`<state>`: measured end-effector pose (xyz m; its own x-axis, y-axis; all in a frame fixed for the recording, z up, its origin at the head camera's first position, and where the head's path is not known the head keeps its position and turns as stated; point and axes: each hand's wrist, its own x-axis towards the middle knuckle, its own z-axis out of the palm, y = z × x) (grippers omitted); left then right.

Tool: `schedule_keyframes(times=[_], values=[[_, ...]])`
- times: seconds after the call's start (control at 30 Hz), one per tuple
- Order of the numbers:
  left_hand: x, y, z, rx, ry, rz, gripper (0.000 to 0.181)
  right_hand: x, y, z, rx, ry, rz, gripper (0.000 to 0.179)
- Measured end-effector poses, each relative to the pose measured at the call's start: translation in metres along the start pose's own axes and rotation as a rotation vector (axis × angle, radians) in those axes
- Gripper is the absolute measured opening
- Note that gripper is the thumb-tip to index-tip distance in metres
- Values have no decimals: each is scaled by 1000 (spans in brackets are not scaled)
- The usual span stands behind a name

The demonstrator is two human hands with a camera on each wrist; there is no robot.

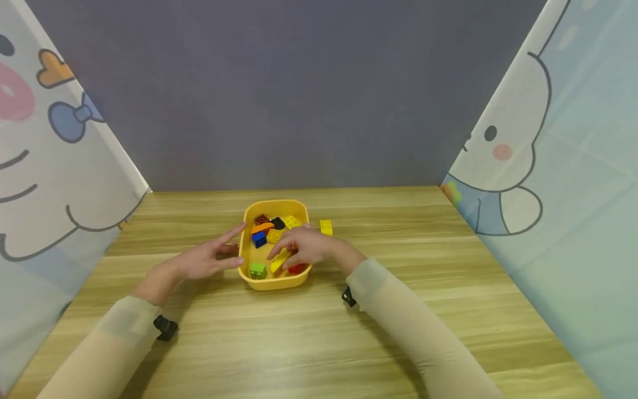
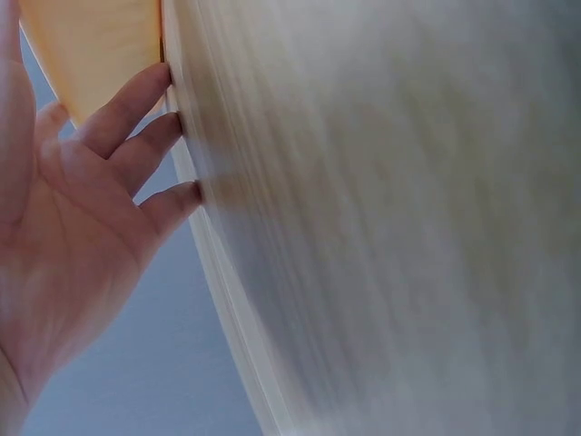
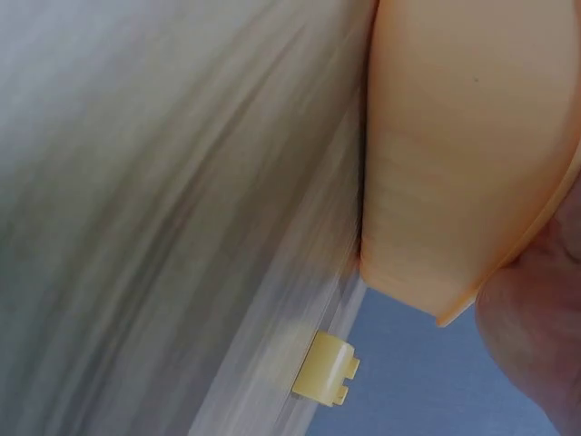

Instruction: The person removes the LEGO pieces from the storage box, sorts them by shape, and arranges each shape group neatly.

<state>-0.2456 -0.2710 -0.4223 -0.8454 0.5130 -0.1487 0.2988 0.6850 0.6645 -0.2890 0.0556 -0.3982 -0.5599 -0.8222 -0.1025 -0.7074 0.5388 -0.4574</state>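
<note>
A yellow plastic bin [image 1: 276,284] holds several toy building bricks. My left hand [image 1: 206,260] is at its left side, fingers spread and fairly straight, with fingertips right at the rim. In the left wrist view the left palm [image 2: 77,213] shows beside the bin wall [image 2: 100,45]. My right hand [image 1: 306,245] reaches over the right rim into the bin. Its thumb and index finger stand on either side of a yellow brick [image 1: 280,262]; I cannot tell if they pinch it. A red brick [image 1: 296,269] lies partly under this hand. The right wrist view hides the right fingertips.
A green brick [image 1: 257,270], a blue brick [image 1: 259,239], an orange piece [image 1: 262,228] and a black piece [image 1: 277,223] lie in the bin. Outside it, right of the bin, a yellow brick [image 1: 326,227] sits on the wooden table [image 1: 279,343]. A grey wall [image 1: 299,100] stands behind.
</note>
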Motion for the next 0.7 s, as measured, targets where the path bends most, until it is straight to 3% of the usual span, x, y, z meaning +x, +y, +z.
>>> schedule_keyframes(times=[0.37,0.57,0.7], values=[[0,1,1,5,1,-9,94,1,-6,4,-62,-7,53,31],[-1,3,0,-3,-4,7,95,0,-4,6,-44,35,54,41],[-2,4,0,-21,-8,19,96,-1,-2,8,4,76,55,38]])
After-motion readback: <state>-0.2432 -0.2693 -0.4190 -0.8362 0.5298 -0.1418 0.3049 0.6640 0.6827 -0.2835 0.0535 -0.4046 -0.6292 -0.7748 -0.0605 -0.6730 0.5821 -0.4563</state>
